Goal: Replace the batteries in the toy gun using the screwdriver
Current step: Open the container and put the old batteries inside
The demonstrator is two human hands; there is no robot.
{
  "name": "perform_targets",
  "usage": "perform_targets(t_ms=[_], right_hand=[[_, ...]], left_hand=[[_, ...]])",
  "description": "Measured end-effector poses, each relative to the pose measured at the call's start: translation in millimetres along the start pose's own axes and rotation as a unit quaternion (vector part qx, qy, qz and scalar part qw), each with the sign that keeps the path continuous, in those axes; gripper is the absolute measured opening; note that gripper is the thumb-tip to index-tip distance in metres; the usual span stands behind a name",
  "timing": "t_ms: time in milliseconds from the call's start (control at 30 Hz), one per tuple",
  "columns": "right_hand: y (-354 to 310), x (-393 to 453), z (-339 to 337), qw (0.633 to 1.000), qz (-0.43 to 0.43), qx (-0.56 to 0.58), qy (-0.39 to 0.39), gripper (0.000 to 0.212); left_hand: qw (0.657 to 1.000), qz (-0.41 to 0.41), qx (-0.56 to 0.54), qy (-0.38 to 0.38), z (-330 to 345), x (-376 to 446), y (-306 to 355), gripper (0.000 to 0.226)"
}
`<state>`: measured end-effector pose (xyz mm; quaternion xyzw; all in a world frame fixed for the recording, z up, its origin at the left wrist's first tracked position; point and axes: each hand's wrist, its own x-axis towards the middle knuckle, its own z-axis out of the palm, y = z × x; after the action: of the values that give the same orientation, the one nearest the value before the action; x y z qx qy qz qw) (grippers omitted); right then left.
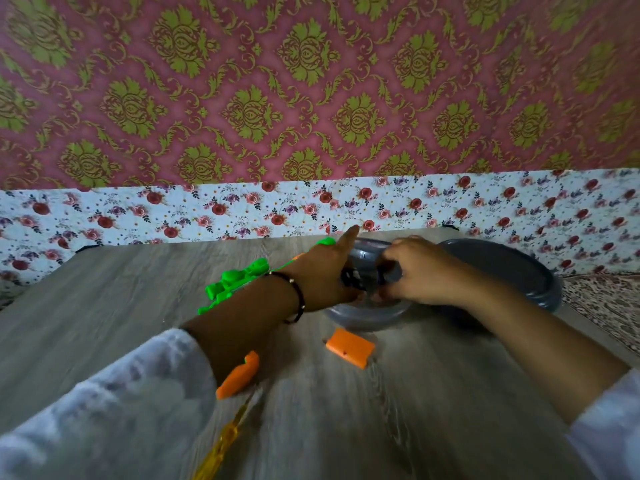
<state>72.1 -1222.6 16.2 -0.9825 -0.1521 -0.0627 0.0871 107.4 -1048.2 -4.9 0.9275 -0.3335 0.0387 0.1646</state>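
Yellow screwdriver (221, 445) lies nearest; both hands' fingers (391, 268) reach into the bowl (363, 315), grasp unclear.

Counted around the round grey container (363, 315): two hands over it, the left hand (323, 271) and the right hand (420, 271); one grey lid (502, 268) just right of it; one green toy gun (239, 280) to its left; one loose orange cover (350, 348) just in front; one yellow-handled screwdriver (225, 441) well in front; one bracelet (298, 292) left of it
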Motion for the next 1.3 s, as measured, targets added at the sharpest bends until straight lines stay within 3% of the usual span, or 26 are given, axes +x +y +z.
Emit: perform_targets(t_ms=[167,333,667,767,900,1067,1200,1300], right_hand=[[7,27,23,0.996,0.057,-0.009,-0.061,0.054],[13,36,40,0.991,0.084,-0.030,-0.100,0.038],[10,34,42,0.984,0.118,-0.040,-0.127,0.034],[8,31,41,0.986,0.118,-0.035,-0.112,0.035],[10,25,33,0.995,0.092,-0.012,-0.032,0.014],[15,24,23,0.991,0.058,0.017,0.123,0.017],[21,36,31,0.991,0.079,-0.014,0.104,0.040],[21,41,41,0.991,0.084,-0.063,0.086,0.044]], left_hand=[[0.996,-0.048,0.033,-0.062,18,40,-5,0.094],[0.993,-0.016,0.062,-0.098,35,51,-12,0.036],[0.993,-0.042,0.049,-0.100,45,54,-19,0.022],[0.996,-0.044,0.026,-0.078,38,46,-16,0.028],[0.998,-0.054,-0.015,0.021,23,23,-13,0.038],[0.987,-0.117,-0.079,0.075,32,-12,-17,0.080],[0.984,-0.145,-0.088,0.055,47,-22,-16,0.095],[0.983,-0.152,-0.091,0.055,51,-23,-13,0.099]])
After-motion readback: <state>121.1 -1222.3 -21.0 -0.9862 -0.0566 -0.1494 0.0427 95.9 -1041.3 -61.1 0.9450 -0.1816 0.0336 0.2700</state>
